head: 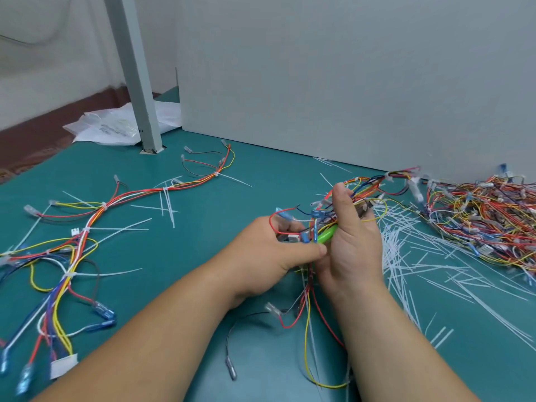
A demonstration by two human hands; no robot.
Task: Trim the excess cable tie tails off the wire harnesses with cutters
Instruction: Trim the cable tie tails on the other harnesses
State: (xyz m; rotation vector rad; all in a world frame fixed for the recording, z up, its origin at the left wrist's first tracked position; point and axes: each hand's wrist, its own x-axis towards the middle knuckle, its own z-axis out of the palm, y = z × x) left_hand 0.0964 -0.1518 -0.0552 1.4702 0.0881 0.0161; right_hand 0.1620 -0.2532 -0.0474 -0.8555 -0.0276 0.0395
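Both forearms reach forward from the lower edge of the view and meet over the middle of the table. The left hand (pixel 269 248) shows its back to the camera. Its fingers are curled and its thumb is stretched toward the other hand, gripping the near end of a harness (pixel 359 184) where blue connectors bunch up. The right hand (pixel 352 236) stands on edge with the thumb pointing up, and its fingers are wrapped round the same harness higher along the wires. The green handle of the cutters (pixel 327 235) sticks out between the two palms, against the right one. The blades are hidden, and I cannot tell which hand really carries the tool. Loose red, yellow and black wires hang from the harness down to the table.

The table (pixel 179 250) has a teal top. Left of the held harness a second harness (pixel 87 227) lies stretched out, with long white tie tails still sticking out of it. Right of the held harness lies a heap of cut tails (pixel 420 265), and beyond that a pile of harnesses (pixel 487 221) against a grey panel (pixel 348 82). Far to the left behind the held harness, a grey post (pixel 136 82) rises from the table, with a plastic bag (pixel 116 126) at its foot.
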